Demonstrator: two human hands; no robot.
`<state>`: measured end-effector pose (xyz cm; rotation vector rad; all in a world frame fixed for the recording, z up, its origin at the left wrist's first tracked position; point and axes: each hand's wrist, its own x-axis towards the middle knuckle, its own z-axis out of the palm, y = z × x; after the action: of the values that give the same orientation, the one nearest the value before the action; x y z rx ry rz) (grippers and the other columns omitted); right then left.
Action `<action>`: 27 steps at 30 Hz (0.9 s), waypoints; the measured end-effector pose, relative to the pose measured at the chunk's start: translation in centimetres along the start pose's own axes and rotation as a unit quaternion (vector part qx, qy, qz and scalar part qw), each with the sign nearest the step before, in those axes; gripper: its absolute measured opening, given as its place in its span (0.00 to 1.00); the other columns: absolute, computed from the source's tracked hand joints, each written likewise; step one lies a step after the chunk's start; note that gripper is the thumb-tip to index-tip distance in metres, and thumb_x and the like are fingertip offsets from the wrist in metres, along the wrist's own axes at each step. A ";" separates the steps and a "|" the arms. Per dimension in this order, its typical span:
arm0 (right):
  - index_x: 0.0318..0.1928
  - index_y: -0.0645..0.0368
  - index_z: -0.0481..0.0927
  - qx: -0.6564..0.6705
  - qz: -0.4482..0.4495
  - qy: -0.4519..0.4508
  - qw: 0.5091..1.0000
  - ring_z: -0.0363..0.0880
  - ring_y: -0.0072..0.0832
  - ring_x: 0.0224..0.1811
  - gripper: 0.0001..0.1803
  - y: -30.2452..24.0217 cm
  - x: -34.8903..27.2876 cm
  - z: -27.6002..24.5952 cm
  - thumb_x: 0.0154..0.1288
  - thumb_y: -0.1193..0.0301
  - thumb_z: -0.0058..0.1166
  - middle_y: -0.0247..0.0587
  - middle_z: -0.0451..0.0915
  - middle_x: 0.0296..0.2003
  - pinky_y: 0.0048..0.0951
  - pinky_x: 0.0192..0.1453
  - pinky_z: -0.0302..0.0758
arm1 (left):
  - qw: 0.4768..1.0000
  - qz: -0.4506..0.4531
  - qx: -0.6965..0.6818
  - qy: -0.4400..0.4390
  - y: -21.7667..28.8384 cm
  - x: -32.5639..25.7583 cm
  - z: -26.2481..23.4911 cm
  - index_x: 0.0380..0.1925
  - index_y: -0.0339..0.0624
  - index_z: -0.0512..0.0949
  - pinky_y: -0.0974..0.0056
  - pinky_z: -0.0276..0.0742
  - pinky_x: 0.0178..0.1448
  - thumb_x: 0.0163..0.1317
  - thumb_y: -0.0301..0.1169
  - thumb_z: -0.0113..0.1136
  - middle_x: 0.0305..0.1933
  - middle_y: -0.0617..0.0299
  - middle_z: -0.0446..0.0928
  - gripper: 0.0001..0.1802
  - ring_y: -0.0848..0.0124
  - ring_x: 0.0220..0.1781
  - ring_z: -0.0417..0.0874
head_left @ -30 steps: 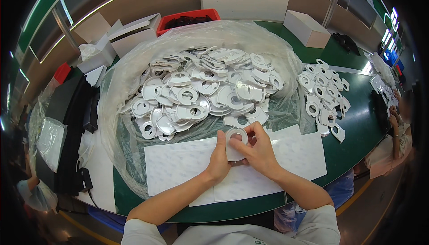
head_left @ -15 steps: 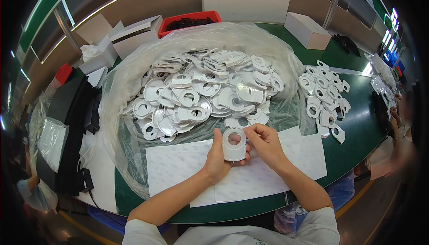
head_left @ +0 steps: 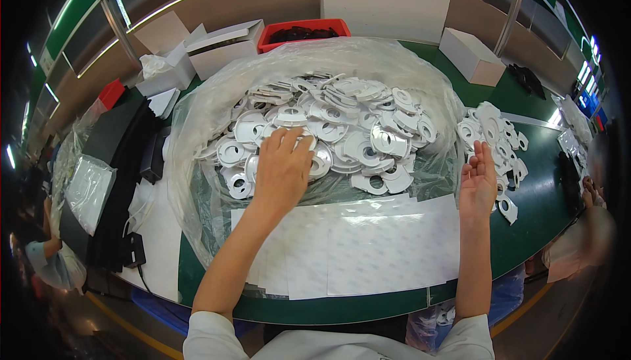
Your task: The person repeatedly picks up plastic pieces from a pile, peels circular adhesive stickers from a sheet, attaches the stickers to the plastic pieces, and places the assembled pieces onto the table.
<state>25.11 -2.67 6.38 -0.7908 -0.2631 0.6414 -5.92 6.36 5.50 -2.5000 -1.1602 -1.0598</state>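
A big heap of white plastic plates with round holes (head_left: 358, 146) lies on a clear plastic sheet. Over the heap's near left part reaches my left hand (head_left: 281, 166), fingers stretched and somewhat apart, the tips at the plates; nothing shows gripped in it. On the right, my right hand (head_left: 478, 186) is turned palm up with its longer fingers extended and holds nothing. Just beyond its fingertips a slightly blurred white plate (head_left: 489, 122) is above or on the smaller group of plates (head_left: 509, 156); which, I cannot tell.
White sheets (head_left: 394, 248) lie along the near table edge. Behind the heap stand a red bin (head_left: 342, 26) of black parts and white boxes (head_left: 227, 51). Another white box (head_left: 470, 58) is at the back right. A black adapter with a cable (head_left: 133, 249) lies at left.
The plate held between both hands has left them. My left hand has moved forward and left onto the heap; my right hand has moved right to the smaller group. The view has shifted slightly.
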 end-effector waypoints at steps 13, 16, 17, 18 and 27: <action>0.42 0.58 0.78 -0.510 -0.135 -0.686 0.501 0.74 0.36 0.41 0.17 4.4 -11.6 0.9 0.54 0.65 0.63 0.38 0.76 0.35 0.33 0.42 0.74 | 0.990 -0.099 -0.022 0.096 -3.2 0.5 0.1 0.34 0.37 0.74 0.55 0.59 0.64 0.61 0.32 0.59 0.54 0.49 0.71 0.09 0.59 0.58 0.70; 0.44 0.60 0.76 -0.556 -0.096 -0.667 0.487 0.72 0.37 0.45 0.20 4.4 -11.9 0.9 0.54 0.63 0.63 0.41 0.74 0.39 0.34 0.46 0.73 | 0.881 -0.260 -0.355 0.174 -2.9 1.4 -1.4 0.32 0.38 0.73 0.64 0.63 0.59 0.65 0.34 0.57 0.56 0.48 0.70 0.10 0.67 0.56 0.71; 0.44 0.60 0.76 -0.555 -0.096 -0.668 0.487 0.72 0.37 0.45 0.20 4.3 -12.1 1.0 0.54 0.63 0.63 0.41 0.74 0.39 0.34 0.46 0.73 | 0.851 -0.256 -0.424 0.175 -2.6 1.4 -1.6 0.31 0.40 0.73 0.68 0.64 0.55 0.65 0.35 0.57 0.51 0.52 0.72 0.10 0.72 0.51 0.71; 0.43 0.60 0.75 -0.569 -0.083 -0.660 0.484 0.72 0.39 0.46 0.19 4.1 -12.1 1.0 0.54 0.64 0.63 0.42 0.74 0.40 0.34 0.47 0.72 | 0.816 -0.250 -0.492 0.174 -2.2 1.4 -1.6 0.31 0.41 0.73 0.72 0.66 0.50 0.66 0.36 0.57 0.47 0.56 0.75 0.10 0.77 0.47 0.72; 0.37 0.61 0.73 -0.586 -0.049 -0.672 0.450 0.71 0.40 0.47 0.18 4.2 -11.8 1.6 0.49 0.69 0.65 0.43 0.72 0.40 0.36 0.47 0.74 | 0.434 -0.439 -0.770 -0.163 7.2 -2.4 1.5 0.44 0.45 0.70 0.73 0.72 0.39 0.57 0.32 0.66 0.38 0.67 0.73 0.18 0.77 0.36 0.75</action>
<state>13.35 -6.83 4.55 -1.3756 -2.4718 0.8151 -0.96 0.74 3.68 -2.9541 -2.5476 -3.2769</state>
